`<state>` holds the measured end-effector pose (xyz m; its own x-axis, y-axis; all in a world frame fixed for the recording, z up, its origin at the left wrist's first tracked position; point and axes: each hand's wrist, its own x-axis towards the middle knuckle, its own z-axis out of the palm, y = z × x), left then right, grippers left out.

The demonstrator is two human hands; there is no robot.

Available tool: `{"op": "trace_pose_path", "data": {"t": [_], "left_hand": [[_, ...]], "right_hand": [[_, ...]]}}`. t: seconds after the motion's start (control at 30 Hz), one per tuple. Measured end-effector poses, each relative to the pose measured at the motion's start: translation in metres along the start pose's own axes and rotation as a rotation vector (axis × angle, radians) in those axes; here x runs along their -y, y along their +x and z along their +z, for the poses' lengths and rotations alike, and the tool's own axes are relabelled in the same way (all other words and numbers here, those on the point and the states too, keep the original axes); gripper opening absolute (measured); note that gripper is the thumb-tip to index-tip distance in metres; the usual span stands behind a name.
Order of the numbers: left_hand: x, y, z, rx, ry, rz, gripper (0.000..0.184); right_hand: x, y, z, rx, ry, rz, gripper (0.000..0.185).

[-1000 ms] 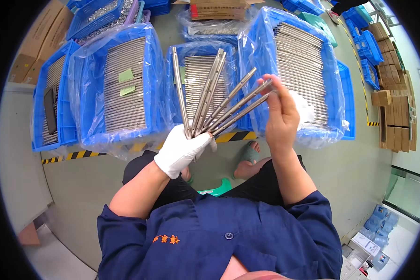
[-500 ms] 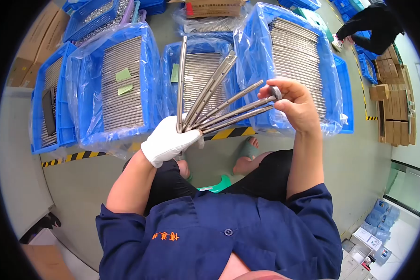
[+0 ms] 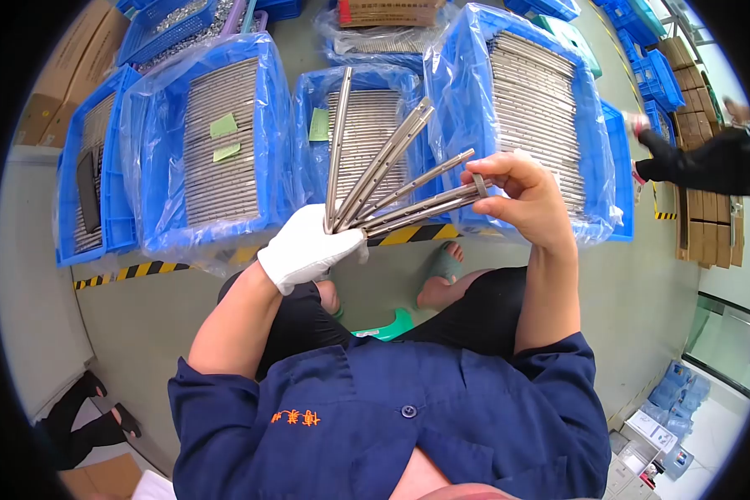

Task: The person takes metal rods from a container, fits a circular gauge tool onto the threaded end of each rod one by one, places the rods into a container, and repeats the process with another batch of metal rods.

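Observation:
In a white glove, my left hand (image 3: 308, 250) is closed around the lower ends of several metal rods (image 3: 385, 167), which fan out upward and to the right. Small holes run along the rods. My bare right hand (image 3: 532, 198) pinches a small grey metal ring (image 3: 479, 185) between thumb and fingers. The ring is edge-on, at the far end of one of the lower rods; whether the rod sits inside it, I cannot tell. Behind my hands, a blue crate (image 3: 302, 179) lined with plastic holds more rods.
Blue crates of rods stand left (image 3: 262, 158) and right (image 3: 467, 125); green notes (image 3: 223, 126) lie on the left rods. A black-and-yellow floor stripe (image 3: 162, 273) runs beneath. A co-worker's dark sleeve (image 3: 708, 162) reaches in at right. Another person's legs (image 3: 83, 425) show lower left.
The ring has turned edge-on and moved slightly left and down with my right hand. The rods have shifted slightly. The co-worker at right has moved lower, and legs have appeared at lower left.

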<state>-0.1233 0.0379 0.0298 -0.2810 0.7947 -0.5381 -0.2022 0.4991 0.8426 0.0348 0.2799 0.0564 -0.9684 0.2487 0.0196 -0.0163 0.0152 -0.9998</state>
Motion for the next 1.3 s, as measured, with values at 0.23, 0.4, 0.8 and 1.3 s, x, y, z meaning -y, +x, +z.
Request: {"op": "trace_pose_path", "data": {"t": [0.23,0.4,0.8,1.3], "left_hand": [[0.001,-0.001,0.002,0.019,0.048,0.079,0.014],[0.007,0.001,0.002,0.011,0.094,0.115,0.012],[0.007,0.0,0.009,-0.018,0.231,0.132,0.016],[-0.001,-0.008,0.007,0.16,-0.166,-0.048,0.042]], "right_hand": [[-0.01,0.009,-0.016,-0.091,0.126,0.158,0.036],[-0.008,0.01,-0.009,-0.055,0.194,0.129,0.035],[-0.008,0.009,0.0,0.013,0.158,0.247,0.034],[-0.007,0.013,-0.005,-0.11,0.243,0.171,0.033]]}}
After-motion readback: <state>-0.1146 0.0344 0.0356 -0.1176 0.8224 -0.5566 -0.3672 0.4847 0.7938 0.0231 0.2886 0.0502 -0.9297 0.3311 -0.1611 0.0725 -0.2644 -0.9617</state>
